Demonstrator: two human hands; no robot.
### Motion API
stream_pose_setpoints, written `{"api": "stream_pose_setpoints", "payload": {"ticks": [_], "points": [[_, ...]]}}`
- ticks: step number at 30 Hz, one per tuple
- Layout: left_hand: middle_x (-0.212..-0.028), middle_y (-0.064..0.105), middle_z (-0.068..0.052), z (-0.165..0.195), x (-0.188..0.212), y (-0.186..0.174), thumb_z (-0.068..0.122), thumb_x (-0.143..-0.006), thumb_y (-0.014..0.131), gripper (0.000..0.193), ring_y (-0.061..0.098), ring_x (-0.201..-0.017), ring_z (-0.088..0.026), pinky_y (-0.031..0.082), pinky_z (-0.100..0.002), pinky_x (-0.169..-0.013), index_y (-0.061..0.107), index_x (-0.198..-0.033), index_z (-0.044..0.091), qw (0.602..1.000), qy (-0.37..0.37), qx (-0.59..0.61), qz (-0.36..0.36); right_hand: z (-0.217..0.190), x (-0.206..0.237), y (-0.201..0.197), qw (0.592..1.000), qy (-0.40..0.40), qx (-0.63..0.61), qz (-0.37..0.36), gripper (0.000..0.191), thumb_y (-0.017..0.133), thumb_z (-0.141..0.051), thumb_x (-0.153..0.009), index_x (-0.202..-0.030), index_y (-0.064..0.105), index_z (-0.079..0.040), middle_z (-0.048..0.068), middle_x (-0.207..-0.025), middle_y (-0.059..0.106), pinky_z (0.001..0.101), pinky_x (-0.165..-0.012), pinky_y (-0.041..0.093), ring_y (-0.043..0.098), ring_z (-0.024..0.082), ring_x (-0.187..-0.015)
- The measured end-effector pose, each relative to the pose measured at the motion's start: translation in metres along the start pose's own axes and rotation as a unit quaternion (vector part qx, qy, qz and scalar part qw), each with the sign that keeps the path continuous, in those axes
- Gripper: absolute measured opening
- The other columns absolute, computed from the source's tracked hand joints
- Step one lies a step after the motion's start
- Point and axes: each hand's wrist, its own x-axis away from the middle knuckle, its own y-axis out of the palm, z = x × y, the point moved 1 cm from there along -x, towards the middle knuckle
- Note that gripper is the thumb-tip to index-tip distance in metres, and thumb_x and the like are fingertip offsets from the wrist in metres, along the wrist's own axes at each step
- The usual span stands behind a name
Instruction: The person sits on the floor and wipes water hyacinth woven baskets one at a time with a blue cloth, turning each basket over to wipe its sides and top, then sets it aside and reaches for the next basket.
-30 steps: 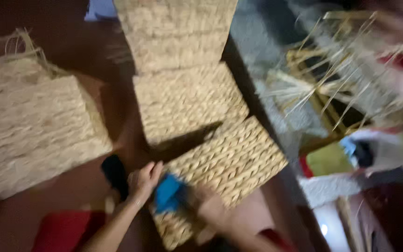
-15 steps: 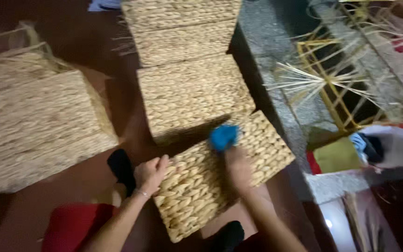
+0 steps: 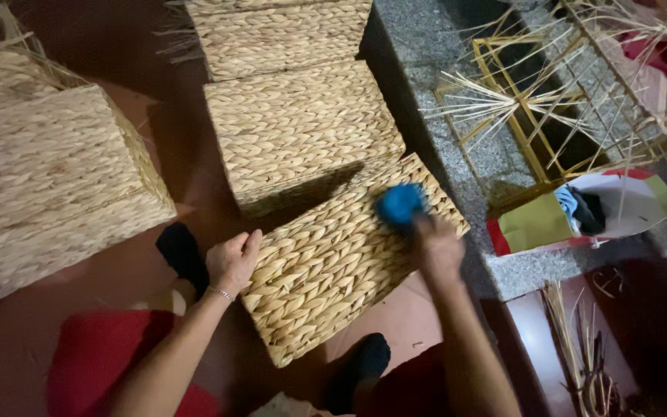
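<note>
Here, largest things first:
Big woven basket [image 3: 48, 185]: it fills the left side; we see only its top and one wall, and its left edge is cut off by the frame.
Stacked baskets [image 3: 299, 131]: two more woven ones lie beyond the near basket; the far one [image 3: 279, 31] is cut by the top edge.
Near woven basket [image 3: 349, 255]: it lies tilted on the reddish floor [image 3: 117, 293] between our hands; its far side sits in shadow under the middle basket.
Stone ledge [image 3: 441, 116]: grey and speckled, right of the baskets, carrying a yellow frame [image 3: 519, 116] with loose straw strands; the frame's far end is blurred.
Paper bag [image 3: 573, 208]: its contents are dark and hard to make out.
Left hand [image 3: 233, 261]: it lies flat, fingers together, on the near basket's left corner, gripping nothing.
Right hand [image 3: 438, 247]: motion-blurred; it seems closed around a blue object [image 3: 401, 205] pressed on the basket's top, whose kind we cannot tell.
</note>
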Motion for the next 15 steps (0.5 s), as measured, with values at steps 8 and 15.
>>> {"api": "stream_pose_setpoints", "payload": {"ticks": [8,15], "points": [[-0.074,0.065,-0.021,-0.007,-0.006,0.004,0.052,-0.101,0.055,0.049,0.064,-0.072,-0.046,0.049,-0.055,-0.064,0.066,-0.077,0.010,1.000,-0.016,0.010,0.020,-0.065,0.015,-0.038,0.996,0.014,-0.088,-0.020,0.027,0.059,-0.016,-0.096,-0.122,0.063,-0.016,0.016,-0.114,0.061,0.0474,-0.066,0.056,0.063,0.034,-0.092],[-0.073,0.066,-0.020,-0.001,-0.002,-0.001,0.052,-0.095,0.059,0.047,0.065,-0.072,-0.044,0.050,-0.052,-0.062,0.069,-0.076,0.010,0.999,-0.012,0.003,0.030,-0.190,0.116,-0.101,0.896,-0.403,-0.188,-0.008,0.073,0.075,-0.018,-0.076,-0.143,0.051,-0.002,0.025,-0.128,0.059,0.0459,-0.085,0.053,0.060,0.037,-0.113]]}}
